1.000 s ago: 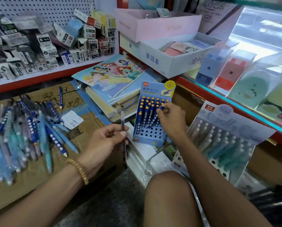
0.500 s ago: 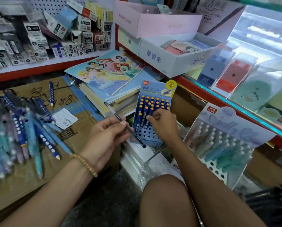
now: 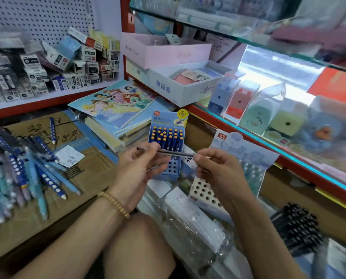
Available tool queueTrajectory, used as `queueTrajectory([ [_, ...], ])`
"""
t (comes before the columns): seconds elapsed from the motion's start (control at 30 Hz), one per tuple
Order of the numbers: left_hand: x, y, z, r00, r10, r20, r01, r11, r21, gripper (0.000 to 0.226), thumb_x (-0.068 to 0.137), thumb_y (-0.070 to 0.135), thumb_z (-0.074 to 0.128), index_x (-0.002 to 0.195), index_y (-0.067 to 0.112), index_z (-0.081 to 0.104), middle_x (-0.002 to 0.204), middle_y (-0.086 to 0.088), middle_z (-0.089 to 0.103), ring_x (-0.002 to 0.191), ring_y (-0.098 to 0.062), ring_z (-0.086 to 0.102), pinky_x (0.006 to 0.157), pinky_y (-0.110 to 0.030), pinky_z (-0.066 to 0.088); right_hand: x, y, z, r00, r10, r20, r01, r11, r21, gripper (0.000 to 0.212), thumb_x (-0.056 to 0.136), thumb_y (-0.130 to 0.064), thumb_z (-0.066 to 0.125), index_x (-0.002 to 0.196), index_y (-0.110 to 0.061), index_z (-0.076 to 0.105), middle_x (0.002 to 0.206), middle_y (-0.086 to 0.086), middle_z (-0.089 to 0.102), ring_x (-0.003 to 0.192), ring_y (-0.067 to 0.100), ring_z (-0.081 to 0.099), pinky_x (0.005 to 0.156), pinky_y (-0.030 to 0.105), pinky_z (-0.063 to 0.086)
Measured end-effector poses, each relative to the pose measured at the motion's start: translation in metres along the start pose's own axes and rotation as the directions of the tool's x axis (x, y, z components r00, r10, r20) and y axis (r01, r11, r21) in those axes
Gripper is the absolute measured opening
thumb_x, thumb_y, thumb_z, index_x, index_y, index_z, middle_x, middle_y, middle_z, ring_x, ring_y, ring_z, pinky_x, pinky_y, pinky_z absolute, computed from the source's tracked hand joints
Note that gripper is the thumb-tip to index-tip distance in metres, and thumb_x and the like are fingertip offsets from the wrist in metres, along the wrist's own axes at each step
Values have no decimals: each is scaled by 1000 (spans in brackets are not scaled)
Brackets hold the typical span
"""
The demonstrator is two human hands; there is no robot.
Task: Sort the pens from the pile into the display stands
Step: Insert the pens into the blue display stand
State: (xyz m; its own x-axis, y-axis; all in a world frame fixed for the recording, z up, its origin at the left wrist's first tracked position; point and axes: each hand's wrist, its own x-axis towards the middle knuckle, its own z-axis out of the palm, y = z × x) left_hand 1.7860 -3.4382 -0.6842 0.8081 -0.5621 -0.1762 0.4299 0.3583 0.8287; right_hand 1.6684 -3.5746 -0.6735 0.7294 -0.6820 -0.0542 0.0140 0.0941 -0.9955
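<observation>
A slim dark pen (image 3: 168, 153) lies nearly level, held at both ends in front of the person. The left hand (image 3: 140, 170) pinches its left part between thumb and fingertips; the right hand (image 3: 218, 170) pinches its right end the same way, so both hands are closed on the one pen. Directly behind the grip stands a blue cardboard display stand (image 3: 167, 146), its upper rows filled with dark blue pens with orange tips (image 3: 166, 135), its lower holes open. Just right of the grip, behind the right hand, is a pale blue display stand with a white perforated base (image 3: 240, 158), holding pale pens that are too blurred to describe. Well left of the grip, a loose pile of blue, light blue and dark pens (image 3: 25, 174) lies on a flattened brown cardboard sheet (image 3: 77, 184), beside a small white paper slip (image 3: 68, 157). Beyond the stands, a stack of notebooks topped by a cartoon-princess cover (image 3: 115, 101) rests near a red-edged shelf (image 3: 238, 135). A beaded bracelet (image 3: 113, 204) circles the left wrist
</observation>
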Motion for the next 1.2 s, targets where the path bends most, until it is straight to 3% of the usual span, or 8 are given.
queueTrajectory([
  [0.1,-16,-6,7,1000,17,10,-18,989,146,4,87,8,66,88,5,68,76,-11,72,66,-19,71,56,-22,56,-18,-18,-17,995,-41,-89,53,989,135,9,85,-1,68,94,-1,65,68,9,63,60,19,56,63,33,51],
  [0.17,-28,-16,12,998,15,64,-31,968,248,8,85,10,69,90,4,70,77,-10,73,68,-18,70,60,-22,54,-31,-29,-25,984,-82,-158,109,980,165,5,91,-4,63,94,-1,65,66,7,62,58,15,57,60,27,52],
  [0.3,-55,-49,32,980,-33,198,-47,920,388,9,90,9,64,86,4,70,73,-8,72,66,-17,69,61,-23,55,-61,-40,-53,924,-261,-278,240,965,-107,10,95,-14,62,94,-9,71,69,0,69,61,9,63,61,19,54],
  [0.43,-74,-101,45,956,-111,271,-82,787,611,19,96,15,58,81,16,68,77,-5,72,82,-24,70,75,-31,57,-96,-42,-107,833,-387,-395,275,909,-312,7,93,-10,66,90,-13,71,70,4,68,57,9,62,58,20,52],
  [0.6,-101,-152,65,932,-180,315,-106,696,710,12,98,21,53,100,21,64,95,4,69,91,-11,65,81,-26,53,-145,-22,-167,739,-465,-488,163,826,-539,10,92,-15,67,89,-25,70,76,7,70,73,30,69,69,41,60],
  [0.77,-116,-177,72,931,-238,277,-45,677,734,12,99,22,50,100,24,62,97,3,67,94,-12,64,86,-30,52,-171,8,-196,684,-486,-545,48,774,-631,7,92,-13,66,92,-20,69,79,-4,68,73,16,65,68,29,56],
  [0.9,-119,-189,67,928,-287,239,11,661,751,14,100,20,49,104,17,62,100,0,67,93,-11,66,91,-38,53,-172,32,-206,685,-497,-533,-8,726,-687,8,91,-13,67,91,-21,67,76,-14,64,69,-3,58,62,7,43],
  [1.2,-121,-194,65,925,-302,229,23,649,760,16,100,19,49,107,20,63,99,1,68,97,-14,65,95,-43,51,-153,56,-212,724,-459,-515,-98,670,-736,10,92,-18,68,101,-15,72,77,-15,62,72,-6,59,63,5,41],
])
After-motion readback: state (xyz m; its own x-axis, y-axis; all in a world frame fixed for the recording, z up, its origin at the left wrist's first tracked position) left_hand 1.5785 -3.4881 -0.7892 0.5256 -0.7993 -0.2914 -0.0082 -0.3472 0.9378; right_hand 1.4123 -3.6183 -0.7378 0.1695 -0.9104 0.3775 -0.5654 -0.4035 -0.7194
